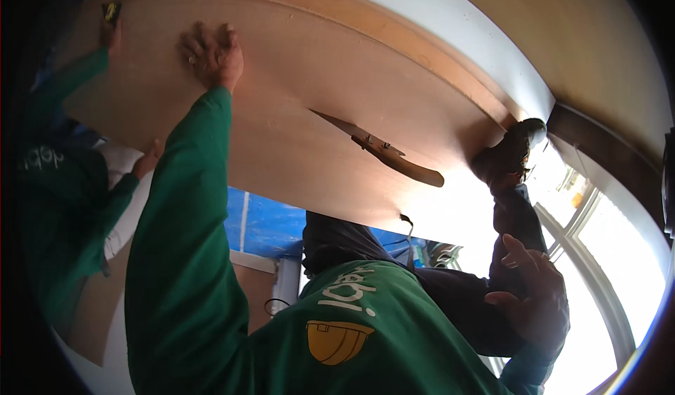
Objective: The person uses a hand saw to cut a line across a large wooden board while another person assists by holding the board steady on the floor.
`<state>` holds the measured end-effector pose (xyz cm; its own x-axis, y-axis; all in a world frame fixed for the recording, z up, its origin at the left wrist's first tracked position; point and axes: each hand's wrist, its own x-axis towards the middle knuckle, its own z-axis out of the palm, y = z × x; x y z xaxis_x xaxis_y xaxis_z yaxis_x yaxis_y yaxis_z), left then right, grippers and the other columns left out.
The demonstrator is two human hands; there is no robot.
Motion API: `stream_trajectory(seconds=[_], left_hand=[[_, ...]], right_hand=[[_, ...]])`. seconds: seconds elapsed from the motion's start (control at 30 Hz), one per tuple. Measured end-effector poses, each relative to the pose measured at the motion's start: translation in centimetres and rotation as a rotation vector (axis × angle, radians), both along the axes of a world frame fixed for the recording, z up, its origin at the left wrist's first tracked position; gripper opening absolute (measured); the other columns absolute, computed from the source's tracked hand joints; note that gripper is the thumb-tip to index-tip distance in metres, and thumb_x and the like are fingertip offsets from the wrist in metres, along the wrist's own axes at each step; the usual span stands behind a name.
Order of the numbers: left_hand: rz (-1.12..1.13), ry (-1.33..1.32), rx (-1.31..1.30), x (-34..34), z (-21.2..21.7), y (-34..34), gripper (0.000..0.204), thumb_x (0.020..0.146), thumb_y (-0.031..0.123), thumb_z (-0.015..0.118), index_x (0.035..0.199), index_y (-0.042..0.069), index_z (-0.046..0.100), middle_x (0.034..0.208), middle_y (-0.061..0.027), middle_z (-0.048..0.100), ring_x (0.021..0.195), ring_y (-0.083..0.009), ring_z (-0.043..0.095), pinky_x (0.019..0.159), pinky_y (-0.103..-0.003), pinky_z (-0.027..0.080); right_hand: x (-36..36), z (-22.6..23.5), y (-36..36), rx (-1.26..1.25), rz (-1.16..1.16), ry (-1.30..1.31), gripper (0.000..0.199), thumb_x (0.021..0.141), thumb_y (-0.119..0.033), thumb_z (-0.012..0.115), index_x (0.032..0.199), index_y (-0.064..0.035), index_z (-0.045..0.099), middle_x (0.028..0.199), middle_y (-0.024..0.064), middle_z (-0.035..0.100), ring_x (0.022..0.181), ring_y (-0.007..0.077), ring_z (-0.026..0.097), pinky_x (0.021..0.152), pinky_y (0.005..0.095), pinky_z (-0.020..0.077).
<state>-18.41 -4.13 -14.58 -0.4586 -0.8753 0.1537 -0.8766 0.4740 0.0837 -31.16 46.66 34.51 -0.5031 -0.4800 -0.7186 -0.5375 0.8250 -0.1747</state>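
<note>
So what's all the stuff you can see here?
wooden panel: 1, light brown, overhead, across the top
wooden strip: 1, dark brown, against the panel's middle
blue sheet: 1, blue, below the panel
window: 1, bright, white frame, right side
small tool: 1, yellow and black, top left corner
co-worker in green: 1, left edge, reaching up to the panel
co-worker in dark clothes: 1, middle, black glove at the panel's right end
left hand: 1, green sleeve, flat on the panel
right hand: 1, open, empty, by the window
</note>
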Motion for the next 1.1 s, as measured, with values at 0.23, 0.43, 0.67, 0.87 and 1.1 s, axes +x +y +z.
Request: stream_trajectory(seconds=[0.23, 0.43, 0.67, 0.87, 1.1], left_hand=[[-0.04, 0.056, -0.018, -0.2, 0.2, 0.1, 0.093, 0.106, 0.07, 0.045, 0.176, 0.012, 0.024, 0.181, -0.0279, 0.016, 0.167, -0.0491, 0.012, 0.136, -0.058, 0.009], [0.033, 0.033, 0.162, -0.7, 4.6, 1.5, 0.089, 0.111, 0.061, 0.042, 0.175, 0.003, 0.022, 0.183, -0.0274, 0.009, 0.17, -0.0451, 0.003, 0.137, -0.057, -0.003], [0.051, 0.044, 0.163, -0.8, 3.9, 1.6, 0.091, 0.11, 0.063, 0.042, 0.175, 0.004, 0.022, 0.183, -0.0282, 0.009, 0.17, -0.0458, 0.003, 0.137, -0.057, -0.002], [0.045, 0.037, 0.164, -0.6, 3.6, 1.7, 0.088, 0.111, 0.062, 0.04, 0.175, 0.003, 0.021, 0.182, -0.0289, 0.01, 0.17, -0.0458, 0.004, 0.137, -0.056, 0.0], [0.044, 0.053, 0.137, -0.2, 4.0, 1.4, 0.087, 0.112, 0.06, 0.039, 0.175, 0.003, 0.021, 0.182, -0.0288, 0.009, 0.17, -0.0453, 0.004, 0.138, -0.055, -0.001]], right_hand=[[1.3, -9.0, 2.5, 0.069, -0.145, 0.066, 0.078, 0.103, -0.03, 0.074, 0.17, -0.0102, 0.039, 0.134, 0.0219, 0.07, 0.126, 0.0399, 0.068, 0.108, 0.0519, 0.0527], [2.0, -19.6, -3.5, -0.179, 0.49, 0.168, 0.072, 0.11, -0.038, 0.065, 0.17, -0.0103, 0.036, 0.132, 0.0228, 0.072, 0.119, 0.0402, 0.07, 0.1, 0.0546, 0.0546], [3.7, -26.8, -9.1, -0.18, 0.118, -0.161, 0.044, 0.112, -0.03, 0.063, 0.151, -0.0108, 0.057, 0.078, 0.0183, 0.074, 0.062, 0.0398, 0.072, 0.058, 0.0498, 0.0536], [2.1, -26.9, -10.2, -0.19, 0.112, -0.179, 0.037, 0.11, -0.031, 0.068, 0.142, -0.0127, 0.066, 0.075, 0.0172, 0.074, 0.061, 0.038, 0.073, 0.054, 0.0479, 0.0541], [1.9, -26.7, -10.9, -0.196, 0.096, -0.232, 0.037, 0.112, -0.032, 0.064, 0.141, -0.0088, 0.067, 0.075, 0.0191, 0.073, 0.061, 0.0381, 0.073, 0.055, 0.0469, 0.0551]])
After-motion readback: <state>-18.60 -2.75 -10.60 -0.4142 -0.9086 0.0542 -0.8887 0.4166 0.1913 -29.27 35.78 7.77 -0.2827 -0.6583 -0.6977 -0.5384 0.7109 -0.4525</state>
